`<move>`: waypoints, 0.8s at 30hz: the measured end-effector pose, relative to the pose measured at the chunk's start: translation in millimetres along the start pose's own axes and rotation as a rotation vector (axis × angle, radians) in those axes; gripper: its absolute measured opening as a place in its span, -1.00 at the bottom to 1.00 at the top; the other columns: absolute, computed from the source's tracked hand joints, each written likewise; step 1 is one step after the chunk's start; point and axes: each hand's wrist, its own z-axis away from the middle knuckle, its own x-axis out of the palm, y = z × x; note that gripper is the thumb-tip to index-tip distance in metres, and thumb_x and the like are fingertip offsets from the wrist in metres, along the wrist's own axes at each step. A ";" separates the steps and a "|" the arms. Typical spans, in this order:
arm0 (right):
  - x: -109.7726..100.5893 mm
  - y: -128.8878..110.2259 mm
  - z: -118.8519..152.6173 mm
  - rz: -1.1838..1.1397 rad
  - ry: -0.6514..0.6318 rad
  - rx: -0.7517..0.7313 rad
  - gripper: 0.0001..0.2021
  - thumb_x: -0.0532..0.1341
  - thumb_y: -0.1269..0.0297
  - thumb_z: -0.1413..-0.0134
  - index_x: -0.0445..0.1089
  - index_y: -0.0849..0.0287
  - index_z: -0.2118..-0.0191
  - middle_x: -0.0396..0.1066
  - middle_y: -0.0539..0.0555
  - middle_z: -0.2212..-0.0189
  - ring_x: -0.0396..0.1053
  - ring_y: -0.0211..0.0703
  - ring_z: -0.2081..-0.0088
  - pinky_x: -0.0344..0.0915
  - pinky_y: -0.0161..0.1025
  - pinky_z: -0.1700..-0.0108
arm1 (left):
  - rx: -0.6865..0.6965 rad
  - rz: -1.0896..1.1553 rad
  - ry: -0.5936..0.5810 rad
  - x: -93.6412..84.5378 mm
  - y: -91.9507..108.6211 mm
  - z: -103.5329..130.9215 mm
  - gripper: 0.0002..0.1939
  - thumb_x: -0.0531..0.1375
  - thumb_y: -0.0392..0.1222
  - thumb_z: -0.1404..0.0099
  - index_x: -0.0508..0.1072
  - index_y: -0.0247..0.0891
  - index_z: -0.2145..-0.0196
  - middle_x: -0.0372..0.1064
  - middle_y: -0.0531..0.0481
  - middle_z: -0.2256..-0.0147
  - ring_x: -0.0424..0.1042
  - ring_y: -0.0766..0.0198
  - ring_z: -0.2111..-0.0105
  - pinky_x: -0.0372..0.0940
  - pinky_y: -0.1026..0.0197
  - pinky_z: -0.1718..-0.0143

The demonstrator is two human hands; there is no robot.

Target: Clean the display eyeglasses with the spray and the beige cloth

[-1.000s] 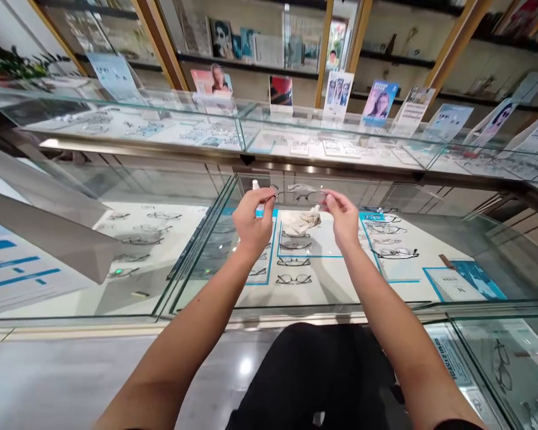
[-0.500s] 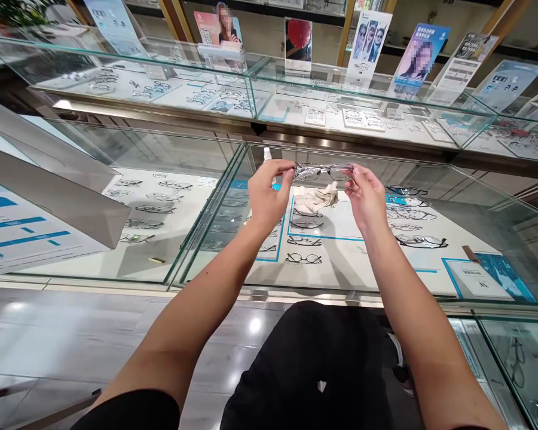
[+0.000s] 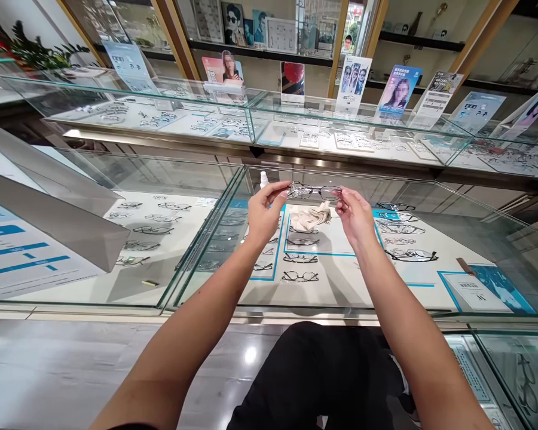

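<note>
A pair of thin-framed eyeglasses is held level above the glass counter. At its left end, my left hand pinches the frame between thumb and fingers. The opposite end is gripped by the fingertips of my right hand. Just below the glasses lies a crumpled cream cloth on the counter. Behind my left hand stands a small white bottle, its lower part hidden.
Several eyeglasses show in rows inside the case. A large white and blue folded sign stands at the left. Behind, a second glass case carries upright cards. Dark-clothed legs are below.
The view has tilted up, so the counter and signs sit lower and more shelves show at the top. Both hands still hold the glasses, which appear slightly further left and lower in the picture.
</note>
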 end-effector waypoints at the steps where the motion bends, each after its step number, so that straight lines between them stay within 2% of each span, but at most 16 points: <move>1: -0.5 0.7 -0.2 -0.003 -0.001 0.005 -0.75 0.49 0.12 0.07 0.60 0.09 0.25 0.64 0.05 0.25 0.32 -0.38 0.45 0.26 -0.38 0.44 | -0.019 0.025 -0.008 0.5 0.3 -0.2 -0.72 0.25 -0.14 -0.34 0.64 -0.19 0.04 0.63 -0.11 0.03 0.58 0.11 -0.02 0.46 0.03 -0.11; 7: -2.8 6.1 -2.0 0.000 0.033 0.049 -0.71 0.49 0.10 0.08 0.58 0.08 0.23 0.64 0.06 0.20 0.35 -0.35 0.44 0.27 -0.34 0.44 | -0.159 0.259 -0.077 2.2 -9.6 -5.0 -0.61 0.27 -0.18 -0.22 0.62 -0.19 -0.01 0.57 -0.14 -0.09 0.54 0.06 -0.12 0.44 -0.03 -0.18; 12: -2.6 10.8 -2.0 -0.064 0.083 0.078 -0.66 0.52 0.12 0.15 0.57 0.11 0.22 0.64 0.08 0.20 0.33 -0.36 0.45 0.26 -0.35 0.47 | -0.300 0.483 -0.148 7.0 -16.4 -5.9 -0.42 0.20 -0.25 -0.07 0.58 -0.15 -0.08 0.46 -0.17 -0.22 0.49 0.05 -0.19 0.39 -0.08 -0.26; 16: -2.0 15.2 -1.5 -0.117 0.152 0.094 -0.65 0.55 0.15 0.21 0.56 0.13 0.26 0.64 0.08 0.22 0.29 -0.39 0.48 0.25 -0.38 0.51 | -0.348 0.500 -0.147 18.9 -17.6 0.7 -0.29 0.29 -0.26 -0.07 0.46 -0.07 -0.23 0.43 -0.15 -0.21 0.37 0.00 -0.31 0.34 -0.07 -0.28; 19: -0.8 17.9 -0.2 -0.124 0.138 0.101 -0.65 0.56 0.14 0.21 0.56 0.14 0.27 0.64 0.07 0.22 0.29 -0.40 0.48 0.26 -0.39 0.51 | -0.354 0.492 -0.128 26.6 -19.9 4.8 -0.18 0.38 -0.22 -0.10 0.33 -0.01 -0.32 0.43 -0.13 -0.17 0.33 0.03 -0.33 0.29 -0.02 -0.30; 21: 0.7 19.2 1.4 -0.114 0.110 0.108 -0.65 0.56 0.14 0.19 0.56 0.13 0.25 0.64 0.08 0.19 0.31 -0.39 0.47 0.27 -0.38 0.50 | -0.369 0.507 -0.108 29.4 -21.7 5.6 -0.20 0.43 -0.18 -0.11 0.33 -0.02 -0.30 0.42 -0.13 -0.18 0.34 0.05 -0.31 0.25 -0.02 -0.32; 24: 3.9 19.6 4.5 -0.105 0.090 0.118 -0.66 0.54 0.14 0.17 0.57 0.12 0.23 0.64 0.08 0.17 0.32 -0.38 0.47 0.29 -0.36 0.49 | -0.398 0.513 -0.081 31.1 -23.4 5.1 -0.35 0.46 -0.10 -0.12 0.43 -0.08 -0.16 0.40 -0.13 -0.20 0.34 0.09 -0.29 0.20 0.01 -0.35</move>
